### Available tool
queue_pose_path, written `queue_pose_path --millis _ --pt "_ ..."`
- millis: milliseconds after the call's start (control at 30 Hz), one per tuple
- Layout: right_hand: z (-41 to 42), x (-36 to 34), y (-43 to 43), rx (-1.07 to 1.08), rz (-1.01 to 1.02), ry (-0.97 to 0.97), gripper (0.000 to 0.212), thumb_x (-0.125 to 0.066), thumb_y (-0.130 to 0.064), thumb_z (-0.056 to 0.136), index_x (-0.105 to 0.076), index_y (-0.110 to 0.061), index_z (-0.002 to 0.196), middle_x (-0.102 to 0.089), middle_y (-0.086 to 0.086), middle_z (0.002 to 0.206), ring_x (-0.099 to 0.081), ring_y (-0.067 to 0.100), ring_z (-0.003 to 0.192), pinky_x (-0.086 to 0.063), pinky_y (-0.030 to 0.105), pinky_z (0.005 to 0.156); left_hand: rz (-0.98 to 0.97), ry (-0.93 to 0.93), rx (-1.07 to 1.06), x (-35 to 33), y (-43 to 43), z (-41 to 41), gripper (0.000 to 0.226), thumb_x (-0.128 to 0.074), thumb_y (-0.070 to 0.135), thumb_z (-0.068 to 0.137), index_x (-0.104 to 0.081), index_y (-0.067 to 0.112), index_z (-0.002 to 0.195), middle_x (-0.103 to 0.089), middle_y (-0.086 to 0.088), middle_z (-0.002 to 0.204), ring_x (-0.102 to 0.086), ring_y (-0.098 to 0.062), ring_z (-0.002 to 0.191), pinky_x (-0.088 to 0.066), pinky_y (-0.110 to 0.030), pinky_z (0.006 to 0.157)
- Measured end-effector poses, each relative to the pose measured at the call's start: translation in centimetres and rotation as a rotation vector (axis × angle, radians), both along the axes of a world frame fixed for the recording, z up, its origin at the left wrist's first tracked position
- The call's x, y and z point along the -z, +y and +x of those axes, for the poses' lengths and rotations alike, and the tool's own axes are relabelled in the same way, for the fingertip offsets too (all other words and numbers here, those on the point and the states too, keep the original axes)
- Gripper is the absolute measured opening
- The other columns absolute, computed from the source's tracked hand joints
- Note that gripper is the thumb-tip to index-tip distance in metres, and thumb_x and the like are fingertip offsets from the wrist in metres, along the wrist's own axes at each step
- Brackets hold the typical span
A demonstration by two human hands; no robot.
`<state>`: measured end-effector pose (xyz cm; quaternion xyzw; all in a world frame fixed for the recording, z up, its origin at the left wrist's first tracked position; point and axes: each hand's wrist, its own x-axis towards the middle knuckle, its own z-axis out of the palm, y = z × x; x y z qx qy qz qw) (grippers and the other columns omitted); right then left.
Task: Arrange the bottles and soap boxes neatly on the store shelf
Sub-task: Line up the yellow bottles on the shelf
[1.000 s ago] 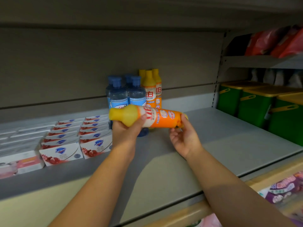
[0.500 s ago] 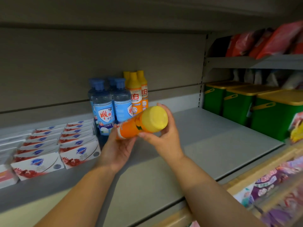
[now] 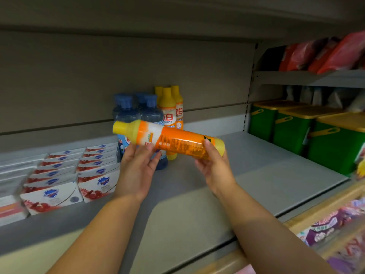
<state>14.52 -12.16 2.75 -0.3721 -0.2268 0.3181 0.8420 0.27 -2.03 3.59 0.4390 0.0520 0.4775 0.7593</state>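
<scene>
1. While the right hand [image 3: 214, 169] grips the bottle [image 3: 177, 144] near its base, thumb on the front and fingers curled behind, the left hand [image 3: 138, 171] only props the neck end from below with nearly straight fingers.
2. The bottle is in the air over the middle of the shelf [image 3: 256, 175], lying almost flat. Its long axis runs left to right, with the cap to the left and the base to the right and a little lower.
3. Orange bottles [image 3: 167, 109] stand at the back edge, just behind the held one. Blue bottles [image 3: 126, 113] stand beside them on the left, and soap boxes [image 3: 59, 175] lie in rows toward the left end.
4. The coming move is probably to tip the cap up and set the base down beside the orange group. The right hand, at the base, seems better placed to steer, and bare shelf lies on that side.
</scene>
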Motion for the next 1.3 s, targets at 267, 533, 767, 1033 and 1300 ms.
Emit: queue_pose_path --millis 267,533,767,1033,1300 --pt "0.4 1.0 0.9 -0.313 -0.389 0.063 0.036 -0.063 -0.049 0.08 -0.06 -0.019 0.1 -0.068 0.006 0.084 -0.068 0.017 0.073 -0.057 0.029 0.058 0.134 0.086 -0.229 -1.3 -0.6 -0.1 0.061 -0.071 0.028 0.065 -0.052 0.023 0.122 -0.071 0.005 0.105 -0.069 -0.013 0.097 -0.058 -0.029 0.069" --pt "-1.6 2.6 0.7 -0.293 -0.384 -1.006 0.074 -0.087 -0.026 0.061 -0.041 -0.047 0.115 -0.056 -0.018 0.114 -0.059 0.001 0.103 -0.051 0.018 0.083 0.037 0.264 -0.53 -2.0 0.2 -0.2 0.048 -0.067 0.063 0.06 -0.05 0.036 0.096 -0.065 0.012 0.088 -0.069 0.0 0.071 -0.051 -0.017 0.052" --pt "-1.7 1.6 -0.4 -0.63 -0.29 -0.469 0.068 -0.083 -0.025 0.056 -0.043 -0.032 0.111 -0.067 0.001 0.097 -0.069 0.017 0.072 -0.056 0.03 0.059 0.167 0.174 0.042 -2.4 0.8 -1.9 0.039 -0.054 0.04 0.083 -0.056 0.021 0.117 -0.07 0.0 0.109 -0.066 -0.016 0.105 -0.056 -0.031 0.077" --pt "-0.9 1.1 -0.6 -1.157 -0.213 -0.132 0.079 -0.083 -0.047 0.058 -0.044 -0.013 0.118 -0.069 0.015 0.1 -0.07 0.023 0.075 -0.058 0.03 0.062 0.109 0.197 0.0 -1.8 -0.1 -1.7 0.054 -0.064 0.026 0.071 -0.049 0.016 0.122 -0.068 -0.004 0.111 -0.066 -0.02 0.102 -0.058 -0.036 0.079" --pt "-3.5 1.4 0.4 -0.489 -0.347 -0.652 0.074 -0.085 -0.03 0.05 -0.052 -0.032 0.117 -0.066 0.0 0.113 -0.065 0.023 0.1 -0.053 0.044 0.088 0.27 0.223 -0.249 -1.9 -1.2 -1.1 0.054 -0.074 0.029 0.055 -0.048 0.029 0.102 -0.068 0.008 0.102 -0.068 -0.013 0.095 -0.057 -0.034 0.073"
